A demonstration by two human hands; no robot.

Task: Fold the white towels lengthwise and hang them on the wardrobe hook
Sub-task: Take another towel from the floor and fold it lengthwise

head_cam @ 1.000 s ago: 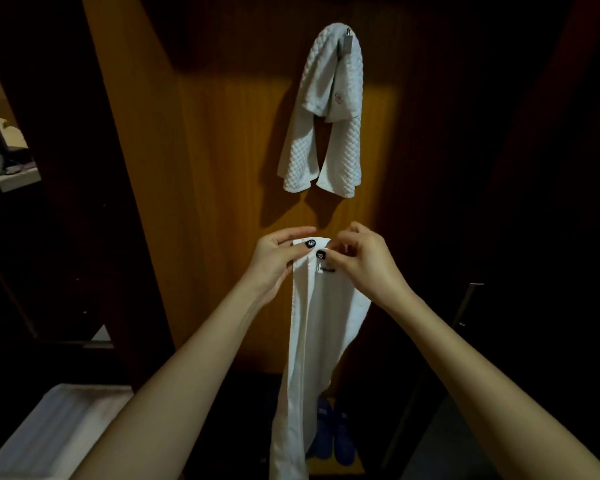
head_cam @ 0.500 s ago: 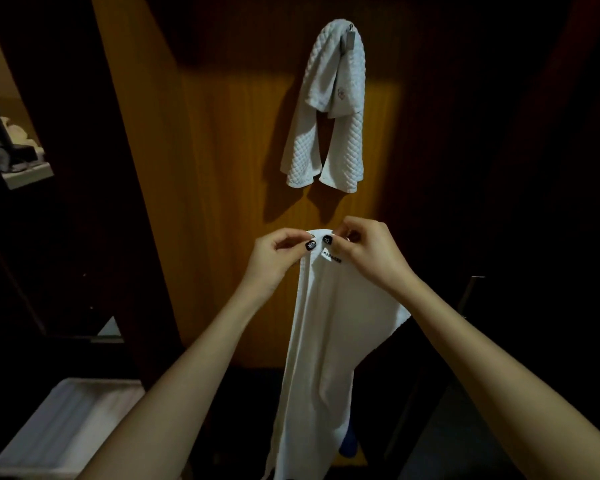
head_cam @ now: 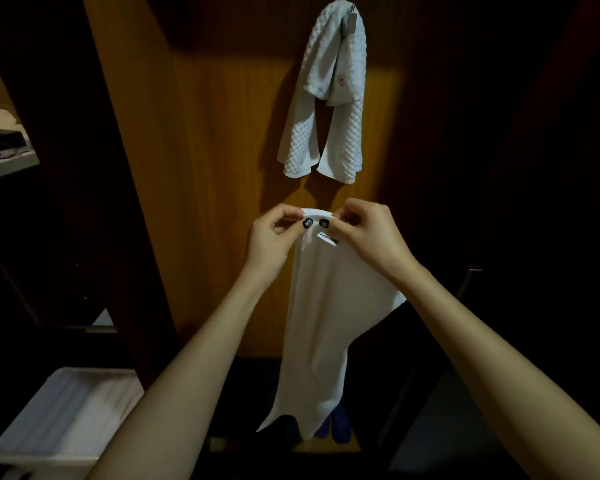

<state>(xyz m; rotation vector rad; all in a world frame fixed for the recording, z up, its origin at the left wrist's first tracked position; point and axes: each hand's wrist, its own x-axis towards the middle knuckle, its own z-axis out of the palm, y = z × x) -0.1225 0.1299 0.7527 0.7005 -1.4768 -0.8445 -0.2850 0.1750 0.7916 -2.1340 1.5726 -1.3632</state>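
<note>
Both arms reach forward, the left hand (head_cam: 274, 237) and right hand (head_cam: 371, 237) pinching the top edge of a smooth white towel (head_cam: 326, 323), which has fanned wider than a second ago. Beyond, a quilted white towel (head_cam: 329, 98) hangs from the metal wardrobe hook (head_cam: 351, 19).

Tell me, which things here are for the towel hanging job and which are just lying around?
For the job:
smooth white towel, pinched at its top by the left hand and right hand
quilted white towel, already hanging
small metal hook
orange-brown wooden wardrobe panel

Just lying about:
white ribbed plastic tub, bottom left
dark blue slippers, low down behind the held towel
</note>
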